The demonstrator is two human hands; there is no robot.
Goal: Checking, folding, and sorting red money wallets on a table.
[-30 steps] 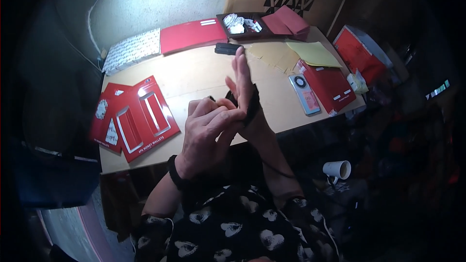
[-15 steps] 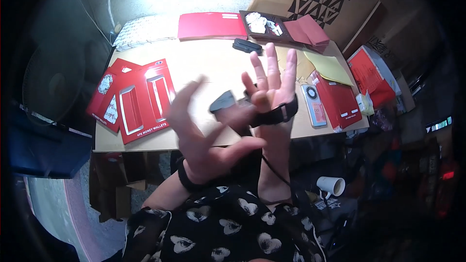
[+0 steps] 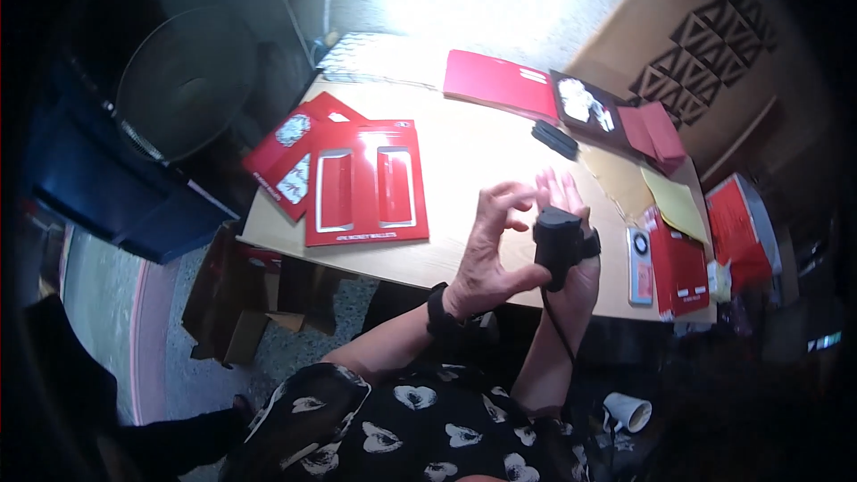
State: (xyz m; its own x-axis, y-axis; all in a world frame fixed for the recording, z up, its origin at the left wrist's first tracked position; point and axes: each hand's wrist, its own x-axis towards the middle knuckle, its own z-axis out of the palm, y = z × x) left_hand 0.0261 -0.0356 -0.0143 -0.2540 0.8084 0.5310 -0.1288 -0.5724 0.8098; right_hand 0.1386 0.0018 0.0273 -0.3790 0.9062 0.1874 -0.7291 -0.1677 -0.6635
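The person's left hand [image 3: 489, 254] is curved like a loose C, fingers bent and well apart from the thumb, and the thumb tip comes up to the lower left side of a black gadget [image 3: 558, 241]; I can't tell whether it presses on it. The gadget sits over the palm side of the right hand [image 3: 582, 278], with a black strap [image 3: 590, 245] showing to its right. That right hand is spread flat, its fingers pointing toward the far side, though the gadget hides part of it. A thin black cord [image 3: 561, 332] trails down from the gadget along the right forearm, and a black band [image 3: 437, 311] circles the left wrist. Both hands are above the near edge of the pale table [image 3: 482, 161]. Just beyond them lies a small black case [image 3: 554, 139]. To the left, a red card pack [image 3: 367, 187] with two long windows overlaps other red packs [image 3: 295, 161]. Along the far side are a red stack [image 3: 495, 82] and a dark tray [image 3: 589, 131] of crumpled white stuff. On the right, a phone [image 3: 640, 266] lies beside a red packet [image 3: 678, 272], a yellow sheet [image 3: 674, 201] at its far end. Below the table, near right, is a white mug [image 3: 628, 412].
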